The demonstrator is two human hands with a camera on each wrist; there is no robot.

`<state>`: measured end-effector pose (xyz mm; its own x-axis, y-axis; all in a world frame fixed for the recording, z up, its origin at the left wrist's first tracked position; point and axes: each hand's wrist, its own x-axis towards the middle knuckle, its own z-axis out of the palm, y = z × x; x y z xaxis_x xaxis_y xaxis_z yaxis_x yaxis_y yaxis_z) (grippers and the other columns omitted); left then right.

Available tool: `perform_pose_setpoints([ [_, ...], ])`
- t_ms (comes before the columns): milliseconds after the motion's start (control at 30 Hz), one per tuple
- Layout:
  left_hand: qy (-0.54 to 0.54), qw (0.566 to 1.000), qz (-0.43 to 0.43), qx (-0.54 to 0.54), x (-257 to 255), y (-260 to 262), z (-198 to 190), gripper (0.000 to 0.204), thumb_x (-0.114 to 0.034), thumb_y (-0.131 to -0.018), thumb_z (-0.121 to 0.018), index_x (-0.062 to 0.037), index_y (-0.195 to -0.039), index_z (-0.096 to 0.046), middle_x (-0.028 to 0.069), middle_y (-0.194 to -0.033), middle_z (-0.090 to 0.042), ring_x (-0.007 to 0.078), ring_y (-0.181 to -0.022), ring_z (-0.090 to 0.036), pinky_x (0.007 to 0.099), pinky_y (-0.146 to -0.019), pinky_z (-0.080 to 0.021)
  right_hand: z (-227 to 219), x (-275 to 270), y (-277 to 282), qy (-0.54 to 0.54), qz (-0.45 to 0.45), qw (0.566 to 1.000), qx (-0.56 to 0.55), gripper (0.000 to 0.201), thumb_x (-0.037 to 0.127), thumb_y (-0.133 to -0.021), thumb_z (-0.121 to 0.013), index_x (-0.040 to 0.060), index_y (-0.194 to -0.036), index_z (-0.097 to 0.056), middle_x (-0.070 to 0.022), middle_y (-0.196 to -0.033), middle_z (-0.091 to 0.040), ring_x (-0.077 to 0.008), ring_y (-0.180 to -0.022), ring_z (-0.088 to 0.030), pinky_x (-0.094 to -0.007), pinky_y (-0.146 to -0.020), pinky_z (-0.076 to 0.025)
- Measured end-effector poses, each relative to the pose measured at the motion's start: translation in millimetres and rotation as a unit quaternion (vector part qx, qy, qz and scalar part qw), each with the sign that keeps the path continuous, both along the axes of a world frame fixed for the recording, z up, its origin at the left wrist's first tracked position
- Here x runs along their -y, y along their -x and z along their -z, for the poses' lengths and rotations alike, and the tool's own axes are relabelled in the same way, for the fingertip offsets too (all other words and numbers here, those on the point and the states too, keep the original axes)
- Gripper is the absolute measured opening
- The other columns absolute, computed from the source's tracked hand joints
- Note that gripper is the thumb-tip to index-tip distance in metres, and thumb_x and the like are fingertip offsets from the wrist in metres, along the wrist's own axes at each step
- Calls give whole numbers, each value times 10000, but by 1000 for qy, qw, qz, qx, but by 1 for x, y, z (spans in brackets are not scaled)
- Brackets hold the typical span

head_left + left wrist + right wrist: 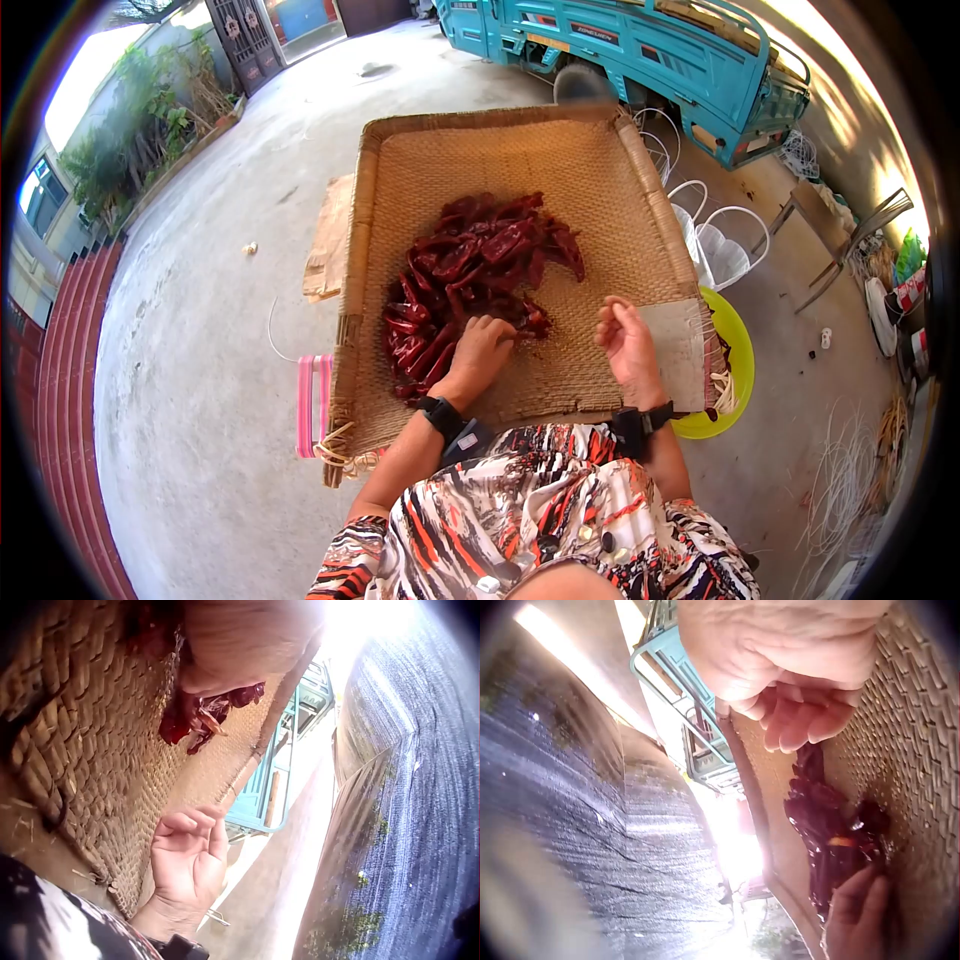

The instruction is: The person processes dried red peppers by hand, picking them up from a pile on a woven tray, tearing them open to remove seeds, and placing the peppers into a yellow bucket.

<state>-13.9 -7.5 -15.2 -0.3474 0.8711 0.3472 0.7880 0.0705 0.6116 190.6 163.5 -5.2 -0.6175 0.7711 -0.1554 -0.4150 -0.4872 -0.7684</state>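
Dark red, glossy dried chili peppers (478,255) lie heaped in a large rectangular woven tray (610,160). My left hand (478,352) is at the near edge of the heap, back upward and fingers bent down onto the peppers. Its fingertips are hidden in the head view, and I cannot tell whether they pinch a pepper. In the left wrist view, pieces of pepper (196,724) show just past that hand. To the right of the heap, my right hand (630,345) is raised over the tray, fingers loosely curled and holding nothing.
A flat light panel (675,350) lies in the tray's near right corner. A yellow-green basin (738,370) and white buckets (725,250) stand to the right. Beyond is a turquoise cargo vehicle (650,60). A pink-striped bag (312,405) sits at the left.
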Motion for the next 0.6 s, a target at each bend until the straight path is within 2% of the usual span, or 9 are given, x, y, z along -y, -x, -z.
perform_pose_setpoints([
  [67,-72,995,2,73,-2,-2,-1,216,-36,-807,-679,-51,-1018,-636,104,-946,-624,275,-914,-588,333,-816,-475,-8,17,15,-84,-74,990,84,182,212,-986,-555,97,-1116,-609,-1,-878,-661,-96,-730,-610,-242,-653,-509],
  [167,-109,984,25,136,-2,-5,-14,143,-49,-849,-658,-42,-988,-626,81,-920,-624,215,-847,-598,307,-752,-477,-17,38,32,-217,-196,947,134,204,204,-983,-570,78,-1142,-594,-2,-948,-643,-78,-797,-589,-225,-710,-491],
  [267,-88,947,68,301,-1,-11,-18,110,-56,-888,-646,-29,-991,-615,28,-886,-621,108,-805,-571,247,-710,-462,-7,46,45,-308,-261,900,166,257,200,-983,-573,25,-1172,-582,-32,-1012,-626,-74,-931,-557,-233,-813,-465],
  [367,-43,890,66,449,1,-9,-20,116,-76,-910,-646,-17,-1000,-603,-11,-888,-608,60,-832,-538,227,-733,-455,-1,48,46,-396,-253,864,179,280,185,-972,-594,3,-1183,-565,-33,-1001,-621,-91,-947,-562,-248,-839,-464],
  [467,-37,899,84,428,2,-9,-21,128,-76,-910,-646,-18,-1012,-594,-9,-886,-603,59,-819,-538,217,-729,-452,5,48,49,-350,-208,903,139,257,193,-965,-611,7,-1139,-576,-14,-969,-610,-75,-933,-558,-232,-823,-461],
  [567,-33,902,115,415,2,-11,-23,132,-84,-913,-648,-21,-1013,-588,-7,-889,-597,48,-811,-528,205,-720,-447,2,48,47,-249,-244,931,112,223,213,-967,-614,24,-1082,-589,15,-945,-598,-53,-898,-552,-214,-787,-461],
  [600,-36,894,105,434,2,-11,-22,133,-87,-914,-650,-24,-1011,-586,-5,-893,-595,48,-812,-528,207,-720,-449,1,49,47,-259,-238,929,113,212,218,-971,-609,32,-1070,-590,22,-938,-594,-49,-881,-550,-209,-774,-462],
])
